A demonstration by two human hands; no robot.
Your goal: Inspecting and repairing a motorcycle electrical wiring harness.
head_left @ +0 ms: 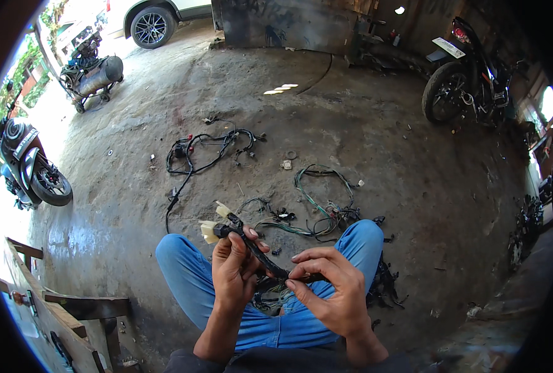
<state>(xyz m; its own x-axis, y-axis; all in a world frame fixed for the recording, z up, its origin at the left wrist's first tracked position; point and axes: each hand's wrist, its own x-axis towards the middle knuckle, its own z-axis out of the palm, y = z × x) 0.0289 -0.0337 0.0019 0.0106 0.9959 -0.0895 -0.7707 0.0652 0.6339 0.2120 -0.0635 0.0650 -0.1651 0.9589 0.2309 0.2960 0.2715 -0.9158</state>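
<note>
Above my lap, a black-taped wiring harness point(265, 258) runs slantwise between both hands. Cream-white plug connectors point(210, 232) stick out from its upper left end. Just below them, my left hand point(228, 273) is closed around the harness, thumb on the near side. Farther down the taped length, my right hand point(333, 291) pinches it between thumb and fingers. Beyond the right fingers, most of the harness is hidden by that hand. More loose wires point(265, 303) lie between my legs.
A black harness point(192, 163) lies coiled ahead on the concrete floor, with green wires point(307, 193) nearer. Motorbikes stand at the left point(31, 165) and far right point(460, 81). An air compressor point(99, 74), a white car point(164, 18) and a wooden bench point(53, 317) are around me.
</note>
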